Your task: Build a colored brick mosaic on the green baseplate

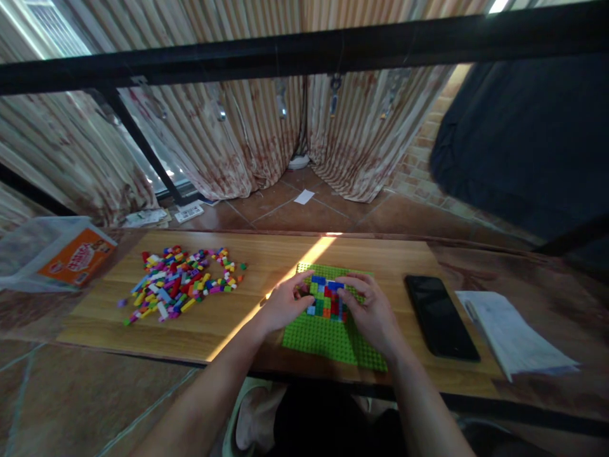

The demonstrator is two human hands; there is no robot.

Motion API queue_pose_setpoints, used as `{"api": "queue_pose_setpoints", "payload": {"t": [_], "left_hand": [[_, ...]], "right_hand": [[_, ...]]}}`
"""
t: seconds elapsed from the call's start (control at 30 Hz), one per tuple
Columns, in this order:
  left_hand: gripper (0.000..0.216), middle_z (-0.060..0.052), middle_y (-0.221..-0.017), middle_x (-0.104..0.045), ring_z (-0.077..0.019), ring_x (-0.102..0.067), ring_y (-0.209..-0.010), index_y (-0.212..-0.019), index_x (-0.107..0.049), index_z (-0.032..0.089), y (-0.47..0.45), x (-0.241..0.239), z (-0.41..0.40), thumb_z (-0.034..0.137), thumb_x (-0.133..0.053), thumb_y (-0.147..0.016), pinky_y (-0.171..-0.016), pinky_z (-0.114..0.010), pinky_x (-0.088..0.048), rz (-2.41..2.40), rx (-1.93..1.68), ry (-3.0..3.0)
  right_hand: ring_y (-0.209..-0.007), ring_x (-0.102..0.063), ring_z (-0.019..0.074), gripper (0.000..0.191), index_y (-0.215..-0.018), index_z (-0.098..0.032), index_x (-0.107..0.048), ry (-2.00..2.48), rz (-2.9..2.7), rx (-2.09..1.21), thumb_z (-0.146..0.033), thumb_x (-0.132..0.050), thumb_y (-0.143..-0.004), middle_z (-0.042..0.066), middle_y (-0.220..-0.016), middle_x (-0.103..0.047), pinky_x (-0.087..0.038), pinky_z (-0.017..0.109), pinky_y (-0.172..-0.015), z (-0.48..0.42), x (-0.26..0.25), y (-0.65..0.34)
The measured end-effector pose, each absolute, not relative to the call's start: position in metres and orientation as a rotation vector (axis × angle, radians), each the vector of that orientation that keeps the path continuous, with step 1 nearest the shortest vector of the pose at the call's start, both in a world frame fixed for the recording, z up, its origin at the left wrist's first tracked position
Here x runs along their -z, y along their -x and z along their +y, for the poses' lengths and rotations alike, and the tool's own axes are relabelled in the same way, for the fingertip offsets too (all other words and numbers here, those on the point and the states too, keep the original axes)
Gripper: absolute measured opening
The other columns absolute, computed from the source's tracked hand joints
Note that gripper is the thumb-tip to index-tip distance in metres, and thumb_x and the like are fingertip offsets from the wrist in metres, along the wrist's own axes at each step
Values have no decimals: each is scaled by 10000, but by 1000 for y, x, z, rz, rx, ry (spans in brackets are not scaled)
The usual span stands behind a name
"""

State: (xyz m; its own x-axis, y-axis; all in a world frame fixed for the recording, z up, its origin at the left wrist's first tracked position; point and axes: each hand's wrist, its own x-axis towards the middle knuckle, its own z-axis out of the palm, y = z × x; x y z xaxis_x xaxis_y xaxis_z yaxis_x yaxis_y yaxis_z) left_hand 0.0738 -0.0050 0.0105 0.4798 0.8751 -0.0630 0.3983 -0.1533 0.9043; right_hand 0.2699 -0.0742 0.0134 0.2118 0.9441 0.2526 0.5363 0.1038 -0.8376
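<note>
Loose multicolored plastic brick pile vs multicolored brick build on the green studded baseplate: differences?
The loose brick pile lies scattered on the wood-grain tabletop; the brick build sits compactly on the green baseplate. The pile spreads wider than the build. Both mix red, blue and green bricks.

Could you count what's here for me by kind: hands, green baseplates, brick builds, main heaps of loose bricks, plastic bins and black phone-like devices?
Hands, left hand and right hand: 2
Green baseplate: 1
Brick build: 1
Loose brick heap: 1
Plastic bin: 1
Black phone-like device: 1
Total: 7
</note>
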Motion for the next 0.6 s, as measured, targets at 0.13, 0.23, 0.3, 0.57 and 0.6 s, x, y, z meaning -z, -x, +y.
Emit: {"api": "queue_pose_setpoints", "payload": {"t": [0.13, 0.23, 0.3, 0.57, 0.6], "left_hand": [[520, 18, -731, -598, -109, -503, -597, -1281, -583, 197, -90, -7, -4, 238, -630, -765, -565, -223, -405, 1054, -603, -1766], [504, 16, -707, -596, -115, -515, -588, -1257, -592, 177, -96, -5, -6, 226, -629, -757, -557, -227, -410, 1081, -625, -1740], [497, 13, -705, -598, -115, -520, -581, -1243, -597, 166, -96, -4, -6, 226, -631, -751, -553, -229, -414, 1084, -626, -1727], [510, 11, -698, -612, -128, -535, -599, -1231, -606, 172, -94, -13, 12, 169, -598, -722, -548, -233, -409, 855, -479, -1799], [481, 16, -678, -600, -124, -527, -588, -1198, -617, 158, -94, -14, 14, 160, -594, -718, -535, -227, -400, 819, -463, -1787]], "right_hand": [[-1047, -569, 254, 219, -991, -269, -731, 1575, -1462, -540, -363, -582, -860, 79, -1101, -600, -461, 503, -939, -66, -9, -262], [-1045, -570, 254, 210, -988, -276, -729, 1603, -1470, -543, -362, -593, -854, 75, -1111, -598, -461, 509, -938, -64, -6, -262], [-1052, -570, 258, 214, -987, -269, -728, 1611, -1461, -560, -365, -595, -849, 80, -1121, -597, -462, 509, -939, -65, -5, -264], [-1016, -604, 256, 286, -1004, -224, -708, 1645, -1295, -688, -424, -604, -828, 101, -1106, -619, -503, 475, -889, -64, -8, -276], [-981, -617, 249, 292, -1006, -218, -703, 1642, -1270, -717, -427, -601, -829, 101, -1088, -626, -517, 460, -861, -63, -8, -276]]}}
